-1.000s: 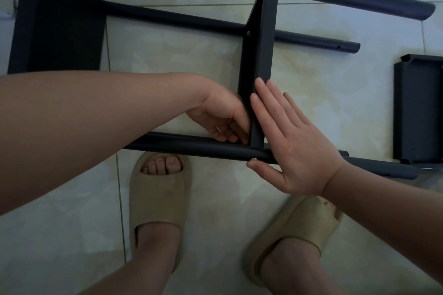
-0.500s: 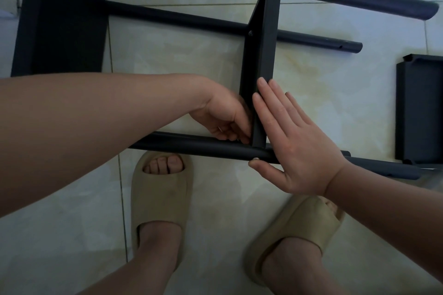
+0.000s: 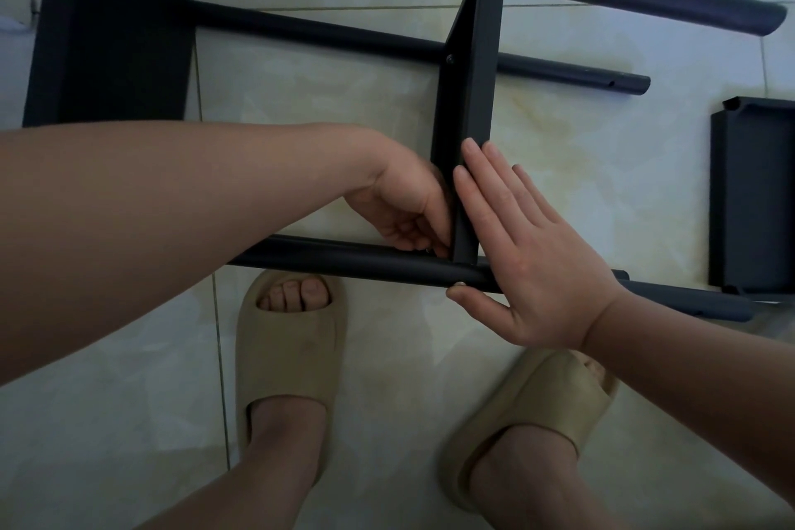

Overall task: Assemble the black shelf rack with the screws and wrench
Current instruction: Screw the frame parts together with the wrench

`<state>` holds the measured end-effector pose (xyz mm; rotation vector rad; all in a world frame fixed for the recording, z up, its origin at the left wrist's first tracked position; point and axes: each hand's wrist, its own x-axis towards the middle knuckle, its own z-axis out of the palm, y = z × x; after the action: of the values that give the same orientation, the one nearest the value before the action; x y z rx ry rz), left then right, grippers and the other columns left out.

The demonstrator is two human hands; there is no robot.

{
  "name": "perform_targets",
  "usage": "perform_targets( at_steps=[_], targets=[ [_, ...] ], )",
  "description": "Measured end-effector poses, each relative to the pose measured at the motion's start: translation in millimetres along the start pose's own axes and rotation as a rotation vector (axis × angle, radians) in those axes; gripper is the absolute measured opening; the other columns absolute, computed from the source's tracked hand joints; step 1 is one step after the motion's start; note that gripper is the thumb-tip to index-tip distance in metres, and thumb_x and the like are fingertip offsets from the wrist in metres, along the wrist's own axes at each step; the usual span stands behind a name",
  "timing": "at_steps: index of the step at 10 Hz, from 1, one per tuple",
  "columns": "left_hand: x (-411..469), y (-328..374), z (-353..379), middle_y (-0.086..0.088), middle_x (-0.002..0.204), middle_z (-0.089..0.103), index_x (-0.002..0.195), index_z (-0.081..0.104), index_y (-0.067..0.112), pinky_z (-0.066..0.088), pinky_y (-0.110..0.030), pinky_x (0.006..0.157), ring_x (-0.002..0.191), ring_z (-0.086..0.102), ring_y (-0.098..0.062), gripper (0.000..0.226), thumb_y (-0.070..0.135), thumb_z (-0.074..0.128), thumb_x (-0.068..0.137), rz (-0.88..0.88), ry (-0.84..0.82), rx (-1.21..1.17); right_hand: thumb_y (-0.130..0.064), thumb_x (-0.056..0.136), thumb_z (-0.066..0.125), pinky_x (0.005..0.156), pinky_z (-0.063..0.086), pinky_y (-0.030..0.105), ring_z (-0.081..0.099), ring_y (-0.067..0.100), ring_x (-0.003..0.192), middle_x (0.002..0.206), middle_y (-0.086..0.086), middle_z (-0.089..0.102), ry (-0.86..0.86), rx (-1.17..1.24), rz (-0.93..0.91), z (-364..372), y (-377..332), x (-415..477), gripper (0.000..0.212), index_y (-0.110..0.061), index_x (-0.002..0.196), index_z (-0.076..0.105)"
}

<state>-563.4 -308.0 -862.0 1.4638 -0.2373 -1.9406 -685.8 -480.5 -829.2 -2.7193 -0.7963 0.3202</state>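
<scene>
Seemingly fastening shelf panel [image 3: 488, 69] to near tube [image 3: 344, 260] — right hand [image 3: 537, 262] pressing flat, straight-fingered; left hand [image 3: 404, 207] curling at joint, hold unclear. Next, likely: tightening screw [image 3: 460, 284].

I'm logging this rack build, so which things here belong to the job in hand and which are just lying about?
In hand: near tube, shelf panel, screw, left hand at the joint, right hand flat on the panel.
Lying about: loose panel, slippers.

Dim, bluish light; bowed wide-angle edges
</scene>
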Motion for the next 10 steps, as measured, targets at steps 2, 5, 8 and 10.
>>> perform_targets(
  at_steps=[2,5,8,10],
  targets=[
    [-3.3,0.2,-2.4,0.001,0.087,0.066,0.103,0.07,0.012,0.046,-0.029,0.081,0.076,0.056,-0.012,0.014,0.011,0.059,0.094,-0.029,-0.043,0.019,-0.058,0.097,0.044,0.122,0.021,0.059,-0.001,0.036,0.157,0.169,0.02,0.001,0.001,0.001,0.0,0.7,0.7,0.0,0.093,0.003,0.16,0.012],
    [-0.4,-0.5,-2.1,-0.001,0.08,0.065,0.1,0.067,0.007,0.047,-0.022,0.073,0.071,0.056,-0.01,0.015,0.0,0.057,0.093,0.0,-0.032,-0.051,-0.057,0.097,0.044,0.123,0.02,0.058,-0.001,0.035,0.157,0.169,0.021,0.001,0.007,0.003,-0.004,0.8,0.6,0.5,0.092,0.003,0.16,0.012],
    [2.1,-4.6,0.3,0.003,0.071,0.064,0.09,0.068,0.012,0.05,-0.019,0.065,0.064,0.056,-0.009,0.011,0.006,0.059,0.094,0.006,-0.006,-0.05,-0.057,0.097,0.044,0.122,0.021,0.058,-0.001,0.036,0.157,0.169,0.021,0.001,-0.002,-0.002,0.0,0.0,0.4,0.4,0.093,0.003,0.159,0.012],
    [-2.3,-0.2,-0.5,-0.004,0.082,0.065,0.104,0.066,0.006,0.049,-0.025,0.078,0.073,0.059,-0.012,0.016,0.0,0.057,0.093,-0.018,-0.049,-0.066,-0.057,0.097,0.044,0.122,0.021,0.058,-0.001,0.035,0.157,0.169,0.02,0.001,-0.001,-0.003,-0.003,0.4,0.3,0.4,0.093,0.002,0.16,0.011]
  ],
)
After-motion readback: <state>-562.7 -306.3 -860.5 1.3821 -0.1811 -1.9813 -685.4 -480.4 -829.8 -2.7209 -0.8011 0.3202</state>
